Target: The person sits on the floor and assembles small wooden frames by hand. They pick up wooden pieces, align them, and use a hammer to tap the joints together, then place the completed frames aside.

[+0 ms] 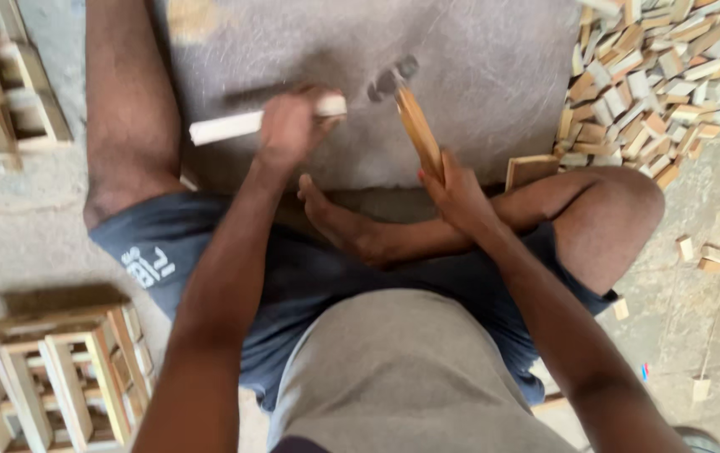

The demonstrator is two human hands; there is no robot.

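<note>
The person sits on the floor, and I take the grey slab in front of the knees as my landmark. Over its near edge the left hand is closed around a pale wooden stick, whose long axis lies almost level, pointing left from the grip. The right hand is closed on the wooden handle of a hammer; the handle rises up and to the left, so the dark head hangs just right of the stick's free end near the fingers. A bare foot lies below the stick, between both hands. A pile of small wooden blocks lies right of the slab, and slatted wooden frames stand to its left.
</note>
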